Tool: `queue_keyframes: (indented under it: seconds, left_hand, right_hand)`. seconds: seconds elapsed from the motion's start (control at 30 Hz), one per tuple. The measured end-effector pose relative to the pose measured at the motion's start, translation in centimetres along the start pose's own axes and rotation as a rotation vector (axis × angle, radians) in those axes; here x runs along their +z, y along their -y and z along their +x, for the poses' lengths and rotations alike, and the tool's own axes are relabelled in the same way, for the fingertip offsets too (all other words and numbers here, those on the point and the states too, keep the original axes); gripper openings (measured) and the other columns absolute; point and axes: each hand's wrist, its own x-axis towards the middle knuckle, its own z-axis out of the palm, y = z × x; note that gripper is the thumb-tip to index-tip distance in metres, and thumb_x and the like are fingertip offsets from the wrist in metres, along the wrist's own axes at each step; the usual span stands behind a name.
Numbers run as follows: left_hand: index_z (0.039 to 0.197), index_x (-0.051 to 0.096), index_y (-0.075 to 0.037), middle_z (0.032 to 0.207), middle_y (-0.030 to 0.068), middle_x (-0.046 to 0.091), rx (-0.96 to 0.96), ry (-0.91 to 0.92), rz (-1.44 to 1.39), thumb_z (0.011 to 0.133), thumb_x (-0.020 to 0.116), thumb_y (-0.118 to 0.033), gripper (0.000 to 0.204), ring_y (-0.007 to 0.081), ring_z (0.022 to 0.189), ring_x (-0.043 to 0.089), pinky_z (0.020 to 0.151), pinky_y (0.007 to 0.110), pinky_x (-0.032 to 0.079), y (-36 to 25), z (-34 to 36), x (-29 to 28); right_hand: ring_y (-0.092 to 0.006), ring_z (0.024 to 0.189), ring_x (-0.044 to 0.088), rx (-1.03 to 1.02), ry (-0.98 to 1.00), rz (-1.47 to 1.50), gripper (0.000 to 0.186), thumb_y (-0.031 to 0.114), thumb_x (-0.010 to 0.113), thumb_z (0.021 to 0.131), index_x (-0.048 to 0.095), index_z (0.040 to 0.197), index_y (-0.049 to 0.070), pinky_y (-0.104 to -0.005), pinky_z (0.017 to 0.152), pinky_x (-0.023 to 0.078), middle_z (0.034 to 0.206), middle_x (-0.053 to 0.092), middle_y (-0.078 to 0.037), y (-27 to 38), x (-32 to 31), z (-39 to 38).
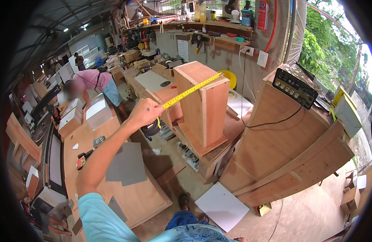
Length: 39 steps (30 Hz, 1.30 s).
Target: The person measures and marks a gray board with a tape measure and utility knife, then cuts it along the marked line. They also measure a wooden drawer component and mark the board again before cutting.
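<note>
My left hand point(145, 114) is closed on a tape measure, its dark case with yellow trim point(152, 128) hanging just below the fingers. The yellow blade point(190, 92) runs up and to the right, across the top of a plywood cabinet box point(194, 105). Its far end lies at the box's upper right edge, with no hand seen there. Upright on a plywood base, the box stands on a workbench. My right hand does not show.
A plywood table point(125, 201) with a grey sheet point(126, 164) lies left. At right, a large wooden panel piece point(283, 137) carries a black control box point(295, 88). A white board point(222, 206) lies on the floor near my feet. Another person point(91, 80) bends over boxes at far left.
</note>
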Motion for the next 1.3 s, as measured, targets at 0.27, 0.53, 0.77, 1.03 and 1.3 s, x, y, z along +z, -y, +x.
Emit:
queue_keyframes:
  seconds: [0.27, 0.53, 0.77, 1.03, 1.3]
  left_hand:
    - [0.069, 0.064, 0.006, 0.056, 0.0162, 0.061, 0.066, -0.073, -0.1, 0.083, 0.055, -0.025, 0.035, 0.0218, 0.047, 0.061, 0.051, 0.033, 0.048, -0.2, -3.3, -1.2]
    - [0.071, 0.067, 0.003, 0.063, 0.0059, 0.065, -0.084, 0.061, -0.343, 0.091, 0.056, -0.027, 0.038, 0.0112, 0.058, 0.061, 0.056, 0.028, 0.048, 3.1, -9.3, -4.2]
    - [0.073, 0.064, -0.001, 0.067, 0.0028, 0.063, -0.264, 0.167, -0.623, 0.096, 0.054, -0.029, 0.037, 0.0089, 0.065, 0.059, 0.06, 0.025, 0.047, 13.3, -25.0, -4.5]
    - [0.08, 0.069, -0.009, 0.078, 0.0161, 0.065, -0.996, 0.33, -0.458, 0.084, 0.051, -0.037, 0.034, 0.0309, 0.077, 0.064, 0.068, 0.046, 0.049, 22.4, -68.4, 17.1]
    - [0.073, 0.072, -0.006, 0.064, 0.0087, 0.065, -1.928, 0.047, -0.942, 0.084, 0.056, -0.032, 0.032, 0.0165, 0.056, 0.06, 0.051, 0.034, 0.044, 5.5, -101.3, 23.7]
  right_hand:
    - [-0.0202, 0.069, 0.065, -0.024, 0.046, -0.012, 0.046, 0.039, 0.066, 0.087, 0.067, 0.105, -0.004, -0.0333, 0.064, 0.054, 0.089, 0.07, -0.014, 1.4, -1.7, -0.2]
    - [-0.0205, 0.072, 0.064, -0.08, 0.245, 0.026, 0.055, 0.048, 0.064, 0.089, 0.065, 0.108, -0.004, -0.0331, 0.066, 0.053, 0.092, 0.069, -0.015, 5.6, -2.5, -2.8]
    - [-0.0212, 0.048, 0.056, -0.283, 0.453, -0.079, 0.068, 0.059, 0.039, 0.097, 0.051, 0.117, -0.005, -0.0357, 0.045, 0.047, 0.067, 0.06, -0.016, 9.1, 2.6, -1.4]
    - [-0.019, 0.07, 0.058, -0.438, 0.556, -0.679, 0.049, 0.038, 0.041, 0.101, 0.068, 0.105, -0.003, -0.0342, 0.064, 0.049, 0.075, 0.064, -0.011, 12.4, 10.4, -11.7]
    - [-0.0237, 0.047, 0.06, -0.274, 0.535, -0.61, 0.033, 0.027, 0.054, 0.093, 0.064, 0.089, -0.005, -0.0361, 0.043, 0.05, 0.061, 0.058, -0.013, 8.5, 14.2, -9.9]
